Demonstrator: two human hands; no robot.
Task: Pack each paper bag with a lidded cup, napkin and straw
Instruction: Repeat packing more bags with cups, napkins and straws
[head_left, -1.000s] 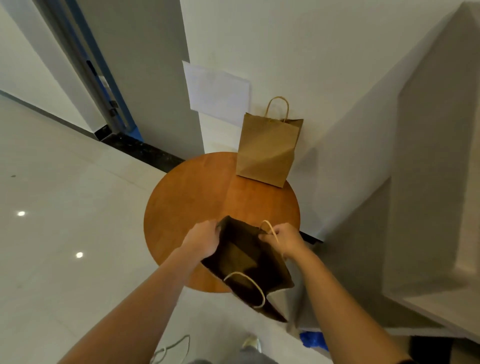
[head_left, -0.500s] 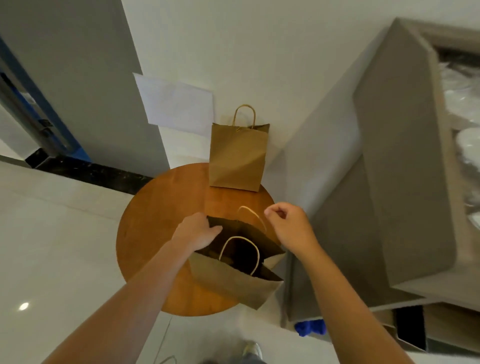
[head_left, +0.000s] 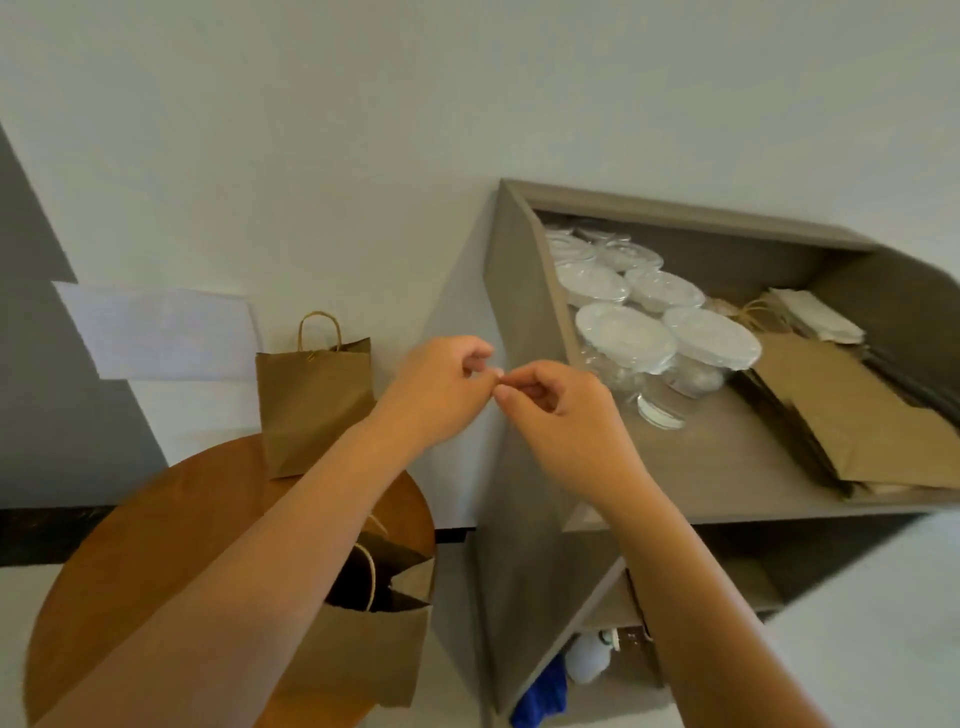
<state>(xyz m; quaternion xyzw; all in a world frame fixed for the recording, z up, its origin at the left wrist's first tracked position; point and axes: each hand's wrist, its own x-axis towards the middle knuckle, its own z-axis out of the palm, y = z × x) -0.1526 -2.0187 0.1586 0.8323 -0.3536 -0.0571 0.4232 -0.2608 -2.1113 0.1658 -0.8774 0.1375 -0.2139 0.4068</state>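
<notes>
A brown paper bag (head_left: 363, 660) stands open on the round wooden table (head_left: 156, 545), partly hidden by my left forearm. A second paper bag (head_left: 314, 405) stands upright against the wall at the table's far edge. Several clear lidded cups (head_left: 623, 338) are clustered on the top shelf to the right. Past them lie a stack of flat paper bags (head_left: 841, 415) and white napkins (head_left: 815, 314). My left hand (head_left: 441, 389) and my right hand (head_left: 556, 410) meet fingertip to fingertip in the air by the shelf's left edge. Both have curled fingers, and I see nothing in them.
The grey shelf unit (head_left: 727, 467) stands right of the table, its side panel close to the open bag. A blue item (head_left: 540, 696) and a white object lie on its lowest level. A white sheet (head_left: 161, 332) hangs on the wall.
Both hands have let go of the open bag and risen up and to the right until they meet near the shelf. The view has swung right, bringing the shelf's contents into sight.
</notes>
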